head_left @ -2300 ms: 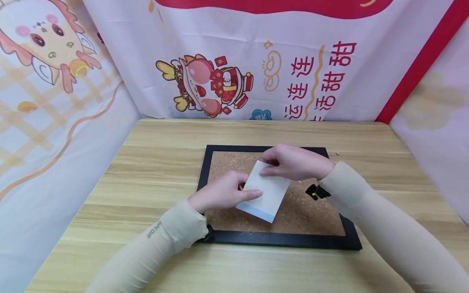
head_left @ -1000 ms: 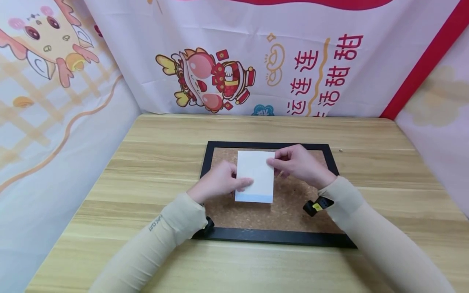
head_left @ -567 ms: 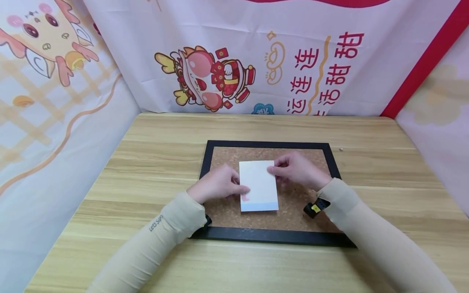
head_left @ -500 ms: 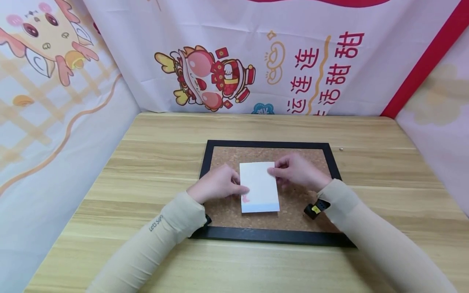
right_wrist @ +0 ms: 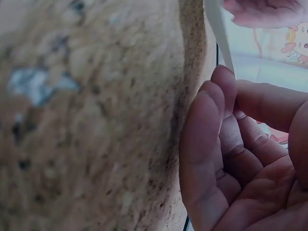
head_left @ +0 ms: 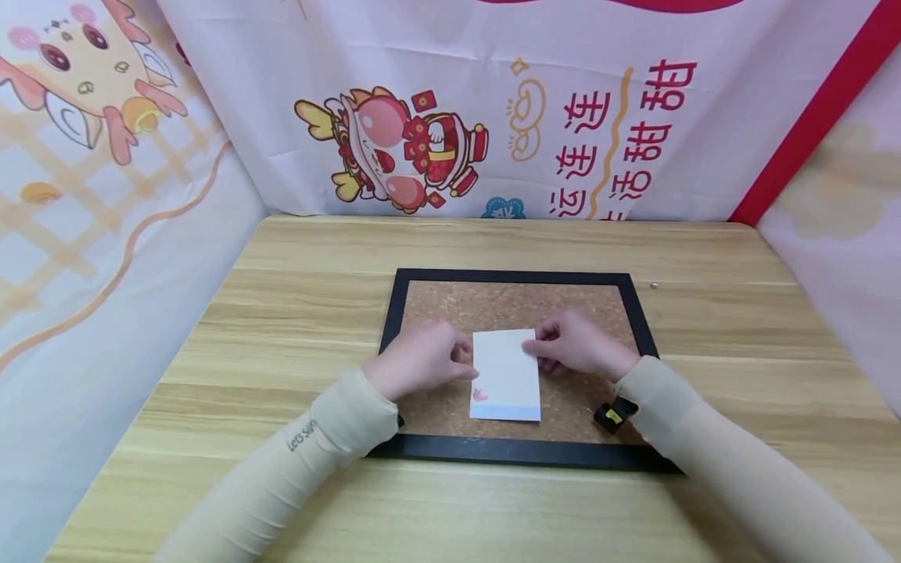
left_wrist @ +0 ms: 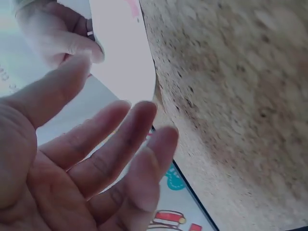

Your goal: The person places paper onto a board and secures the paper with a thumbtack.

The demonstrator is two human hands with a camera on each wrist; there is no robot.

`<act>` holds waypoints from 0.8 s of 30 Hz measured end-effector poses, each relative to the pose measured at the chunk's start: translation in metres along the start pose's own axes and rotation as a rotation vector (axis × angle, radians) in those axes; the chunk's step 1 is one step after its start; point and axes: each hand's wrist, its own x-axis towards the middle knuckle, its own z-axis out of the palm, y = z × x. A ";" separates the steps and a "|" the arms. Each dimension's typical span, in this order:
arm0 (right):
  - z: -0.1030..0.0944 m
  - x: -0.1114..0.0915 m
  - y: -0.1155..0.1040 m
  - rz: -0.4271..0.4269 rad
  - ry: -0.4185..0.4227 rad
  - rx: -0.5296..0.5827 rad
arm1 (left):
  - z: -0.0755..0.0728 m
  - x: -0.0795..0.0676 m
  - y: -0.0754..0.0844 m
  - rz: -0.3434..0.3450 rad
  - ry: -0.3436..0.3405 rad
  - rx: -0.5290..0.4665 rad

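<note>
A white sheet of notepaper (head_left: 504, 371), with a pale blue strip along its near edge and a small pink print at its near left corner, is held over the cork board (head_left: 443, 301). My right hand (head_left: 579, 344) pinches its right edge between thumb and fingertips, as the right wrist view also shows. At the left edge is my left hand (head_left: 425, 360); in the left wrist view its thumb (left_wrist: 62, 86) and fingers stand apart with nothing between them. Whether the paper's underside touches the cork is hard to tell.
The board's black frame (head_left: 507, 450) lies on a wood-grain table (head_left: 296, 313). A tiny shiny object (head_left: 654, 286) sits beyond the frame's far right corner. Printed cloth (head_left: 394, 47) hangs along the back and both sides of the table.
The paper was tilted in both hands, then straightened and brought nearer and lower over the board. My left hand has let go of its left edge; the right still pinches it.
</note>
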 end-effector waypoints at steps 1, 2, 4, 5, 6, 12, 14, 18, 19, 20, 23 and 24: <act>0.000 0.000 0.000 0.002 0.001 -0.007 | 0.000 0.000 0.002 0.011 -0.004 0.030; 0.001 0.001 0.001 0.003 0.002 -0.019 | 0.001 0.000 0.003 0.018 -0.003 0.063; 0.002 0.002 0.001 0.006 0.009 -0.040 | 0.002 0.001 0.006 0.017 -0.002 0.122; 0.003 0.003 0.000 0.002 0.014 -0.053 | 0.002 0.001 0.007 0.012 -0.002 0.148; 0.003 0.003 -0.001 0.002 0.017 -0.066 | 0.003 0.002 0.007 0.006 -0.007 0.176; 0.006 0.003 -0.007 0.043 0.047 -0.138 | 0.006 0.004 0.011 0.004 -0.059 0.302; 0.007 0.003 -0.008 0.046 0.058 -0.170 | 0.007 0.005 0.012 0.003 -0.077 0.320; 0.009 0.003 -0.012 0.053 0.066 -0.220 | 0.009 0.006 0.012 -0.009 -0.101 0.333; 0.009 0.003 -0.012 0.057 0.066 -0.228 | 0.009 0.006 0.011 -0.012 -0.105 0.333; 0.009 0.003 -0.013 0.066 0.064 -0.233 | 0.009 0.006 0.011 -0.016 -0.114 0.333; 0.009 0.003 -0.015 0.084 0.059 -0.241 | 0.009 0.007 0.011 -0.019 -0.138 0.340; 0.009 0.004 -0.015 0.087 0.058 -0.244 | 0.009 0.007 0.010 -0.019 -0.145 0.345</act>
